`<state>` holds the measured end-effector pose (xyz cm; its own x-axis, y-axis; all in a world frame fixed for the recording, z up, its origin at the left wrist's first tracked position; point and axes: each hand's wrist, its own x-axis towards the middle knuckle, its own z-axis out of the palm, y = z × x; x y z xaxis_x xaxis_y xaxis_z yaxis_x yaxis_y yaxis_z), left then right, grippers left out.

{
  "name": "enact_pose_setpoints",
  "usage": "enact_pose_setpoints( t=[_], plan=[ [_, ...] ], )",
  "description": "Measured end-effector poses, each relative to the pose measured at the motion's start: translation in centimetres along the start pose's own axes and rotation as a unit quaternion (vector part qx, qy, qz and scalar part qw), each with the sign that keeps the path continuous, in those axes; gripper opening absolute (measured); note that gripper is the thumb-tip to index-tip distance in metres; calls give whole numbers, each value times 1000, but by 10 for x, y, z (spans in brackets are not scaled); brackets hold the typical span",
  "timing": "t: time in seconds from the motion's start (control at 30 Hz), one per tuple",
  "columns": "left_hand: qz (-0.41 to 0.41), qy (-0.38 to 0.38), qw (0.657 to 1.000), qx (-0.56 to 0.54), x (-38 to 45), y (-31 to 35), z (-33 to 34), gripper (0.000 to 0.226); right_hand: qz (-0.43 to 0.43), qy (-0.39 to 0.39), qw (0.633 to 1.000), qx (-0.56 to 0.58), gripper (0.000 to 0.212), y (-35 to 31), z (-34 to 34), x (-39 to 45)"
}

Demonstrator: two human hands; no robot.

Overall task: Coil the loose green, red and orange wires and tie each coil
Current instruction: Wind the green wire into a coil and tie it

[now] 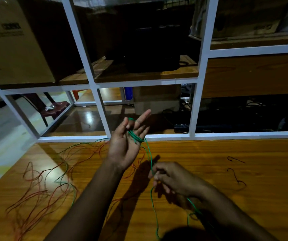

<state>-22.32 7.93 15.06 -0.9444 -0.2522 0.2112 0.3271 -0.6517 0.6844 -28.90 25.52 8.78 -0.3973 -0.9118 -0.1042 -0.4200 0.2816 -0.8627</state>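
My left hand (127, 145) is raised above the wooden table (226, 180), palm up, fingers mostly straight. Several turns of the green wire (151, 159) lie looped around its fingers. From that coil the green wire runs down to my right hand (171, 178), which pinches it between curled fingers. Below my right hand the wire trails toward the table's near edge. Loose red and orange wires (40, 188) lie tangled on the table at the left, with more green strands among them.
A white-framed shelf unit (101, 110) stands behind the table, holding a cardboard box (14, 40) and dark equipment (150, 40). Two short dark wire pieces (235, 173) lie on the table at the right.
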Motion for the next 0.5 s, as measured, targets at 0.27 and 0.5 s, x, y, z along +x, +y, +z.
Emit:
enact_pose_setpoints(
  t=[0.27, 0.5],
  plan=[
    [45, 30, 782, 621, -10, -39, -32, 45, -89, 81, 986, -117, 14, -37, -25, -11],
    [-7, -26, 814, 580, -24, -40, -19, 37, -109, 375, 917, -82, 22, -21, -44, -2]
  ],
)
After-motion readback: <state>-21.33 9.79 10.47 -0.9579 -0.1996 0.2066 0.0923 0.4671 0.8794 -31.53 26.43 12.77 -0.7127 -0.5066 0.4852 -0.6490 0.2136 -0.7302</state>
